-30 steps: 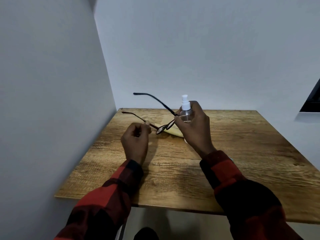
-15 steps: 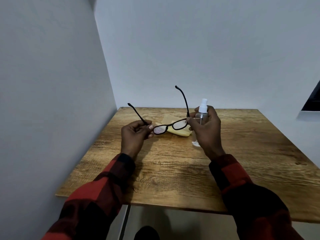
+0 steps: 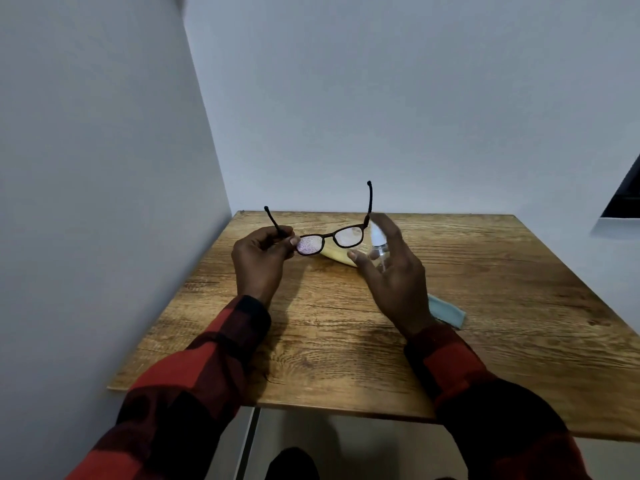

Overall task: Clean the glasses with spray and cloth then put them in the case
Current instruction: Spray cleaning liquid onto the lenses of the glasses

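Black glasses point(image 3: 330, 235), yellow cloth point(image 3: 337, 255), red-black plaid sleeves point(image 3: 207, 368).

I hold the dark-framed glasses point(image 3: 329, 237) near the frame's centre, temples open and pointing up, the left lens speckled with droplets. The clear spray bottle point(image 3: 378, 242) with its white nozzle stands just right of them, a yellow cloth point(image 3: 337, 255) lies below, and a pale blue case point(image 3: 446, 311) sits lower right.
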Motion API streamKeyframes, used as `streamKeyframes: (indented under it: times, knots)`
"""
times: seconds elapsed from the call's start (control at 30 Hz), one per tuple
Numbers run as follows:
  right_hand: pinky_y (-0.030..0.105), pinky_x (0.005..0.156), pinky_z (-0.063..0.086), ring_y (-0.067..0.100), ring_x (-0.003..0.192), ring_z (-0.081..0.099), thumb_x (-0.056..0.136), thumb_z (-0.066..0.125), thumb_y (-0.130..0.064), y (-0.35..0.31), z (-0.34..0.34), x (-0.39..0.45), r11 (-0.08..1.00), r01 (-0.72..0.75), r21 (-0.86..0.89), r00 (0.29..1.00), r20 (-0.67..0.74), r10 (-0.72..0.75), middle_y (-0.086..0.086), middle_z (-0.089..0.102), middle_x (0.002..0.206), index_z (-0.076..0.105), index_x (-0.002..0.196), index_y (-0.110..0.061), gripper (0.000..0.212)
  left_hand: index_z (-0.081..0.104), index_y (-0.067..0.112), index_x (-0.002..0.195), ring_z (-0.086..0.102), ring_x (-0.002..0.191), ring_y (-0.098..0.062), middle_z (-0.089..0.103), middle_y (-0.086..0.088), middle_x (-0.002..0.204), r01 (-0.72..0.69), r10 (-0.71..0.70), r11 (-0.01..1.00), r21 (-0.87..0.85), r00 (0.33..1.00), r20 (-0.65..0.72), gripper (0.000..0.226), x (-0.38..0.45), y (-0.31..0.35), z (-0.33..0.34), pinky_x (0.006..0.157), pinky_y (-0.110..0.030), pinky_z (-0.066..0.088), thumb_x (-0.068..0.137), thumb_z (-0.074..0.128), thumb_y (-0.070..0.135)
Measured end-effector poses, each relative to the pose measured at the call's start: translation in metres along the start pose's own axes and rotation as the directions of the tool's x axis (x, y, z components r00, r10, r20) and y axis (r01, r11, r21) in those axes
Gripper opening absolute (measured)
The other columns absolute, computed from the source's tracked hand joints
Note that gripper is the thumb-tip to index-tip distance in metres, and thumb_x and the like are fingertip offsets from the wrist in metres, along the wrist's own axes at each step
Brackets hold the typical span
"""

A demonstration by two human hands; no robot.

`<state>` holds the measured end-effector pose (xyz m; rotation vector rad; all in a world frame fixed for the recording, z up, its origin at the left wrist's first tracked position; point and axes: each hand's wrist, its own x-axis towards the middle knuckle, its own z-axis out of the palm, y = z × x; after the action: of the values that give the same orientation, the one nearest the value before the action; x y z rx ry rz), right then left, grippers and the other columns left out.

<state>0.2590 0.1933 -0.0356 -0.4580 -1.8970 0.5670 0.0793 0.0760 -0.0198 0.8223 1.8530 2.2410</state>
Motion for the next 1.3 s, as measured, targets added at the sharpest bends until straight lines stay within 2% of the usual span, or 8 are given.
streamKeyframes:
  times: [0.13,0.23,0.33,0.47,0.63,1.03,1.2,1.3]
  knots:
    - [0.033,0.058,0.054,0.016,0.072,0.062,0.091,0.065,-0.033,-0.007,0.005,-0.008,0.998,0.012,-0.064,0.996,0.084,-0.006,-0.004,0.067,0.098,0.045,0.145,-0.034,0.057,0.078,-0.002,0.098,0.075,0.083,-0.018,0.078,-0.014,0.090,-0.015,0.015,1.000,0.018,1.000,-0.016,0.017,-0.001,0.004,0.003,0.074,-0.031,0.063,0.082,0.081,-0.004]
    - [0.026,0.054,0.040,0.012,0.065,0.051,0.085,0.050,-0.033,-0.013,0.010,-0.010,0.996,0.030,-0.078,0.987,0.157,-0.017,-0.009,0.056,0.090,0.042,0.148,-0.032,0.063,0.078,0.000,0.098,0.074,0.080,-0.014,0.078,-0.011,0.089,-0.043,0.045,0.998,0.055,0.999,-0.023,0.017,-0.006,0.007,0.008,0.075,-0.031,0.063,0.082,0.081,-0.003]
    - [0.026,0.063,0.043,0.008,0.075,0.052,0.095,0.052,-0.027,-0.015,0.016,-0.009,0.998,0.052,-0.024,0.963,0.268,-0.044,-0.001,0.061,0.112,0.029,0.155,-0.034,0.065,0.079,0.010,0.095,0.074,0.077,-0.011,0.078,-0.004,0.086,-0.066,0.067,0.994,0.085,0.998,-0.011,0.016,-0.009,0.006,0.011,0.076,-0.032,0.063,0.082,0.082,0.000]
    - [0.044,0.080,0.057,0.026,0.101,0.066,0.102,0.052,-0.027,-0.017,0.021,-0.011,0.998,0.054,-0.036,0.949,0.314,-0.040,0.002,0.055,0.139,0.016,0.157,-0.041,0.068,0.079,0.011,0.094,0.074,0.077,-0.011,0.079,-0.003,0.086,-0.075,0.075,0.993,0.086,0.997,0.006,0.015,-0.011,0.006,0.013,0.078,-0.033,0.063,0.083,0.082,0.001]
    - [0.041,0.069,0.056,0.021,0.080,0.061,0.100,0.052,-0.029,-0.019,0.023,-0.011,0.996,0.019,-0.085,0.953,0.304,0.008,-0.006,0.058,0.105,0.028,0.151,-0.036,0.056,0.080,0.011,0.093,0.075,0.081,-0.015,0.079,-0.004,0.086,-0.083,0.082,0.993,0.089,0.997,0.013,0.015,-0.012,0.007,0.015,0.080,-0.035,0.063,0.083,0.081,0.000]
    - [0.034,0.061,0.048,0.020,0.071,0.057,0.097,0.055,-0.023,-0.023,0.021,-0.013,0.997,0.003,-0.083,0.970,0.244,0.017,-0.010,0.051,0.094,0.034,0.144,-0.031,0.052,0.079,0.015,0.088,0.076,0.082,-0.018,0.079,-0.002,0.084,-0.108,0.106,0.989,0.098,0.994,0.031,0.018,-0.019,0.010,0.017,0.078,-0.034,0.064,0.082,0.080,-0.002]
    - [0.024,0.061,0.035,-0.005,0.065,0.043,0.096,0.057,-0.024,-0.022,0.017,-0.014,0.998,-0.010,-0.063,0.986,0.168,0.021,-0.013,0.049,0.095,0.037,0.148,-0.030,0.057,0.078,0.016,0.087,0.075,0.080,-0.013,0.077,0.004,0.083,-0.134,0.131,0.985,0.109,0.991,0.040,0.021,-0.021,0.012,0.016,0.074,-0.026,0.061,0.083,0.079,-0.004]
    - [0.028,0.058,0.042,0.008,0.067,0.051,0.093,0.062,-0.026,-0.018,0.012,-0.014,0.999,-0.029,-0.042,0.989,0.144,0.035,-0.007,0.057,0.090,0.037,0.147,-0.032,0.060,0.078,0.022,0.085,0.074,0.079,-0.009,0.077,0.010,0.081,-0.141,0.138,0.983,0.114,0.990,0.034,0.025,-0.019,0.013,0.014,0.074,-0.026,0.061,0.083,0.079,-0.003]
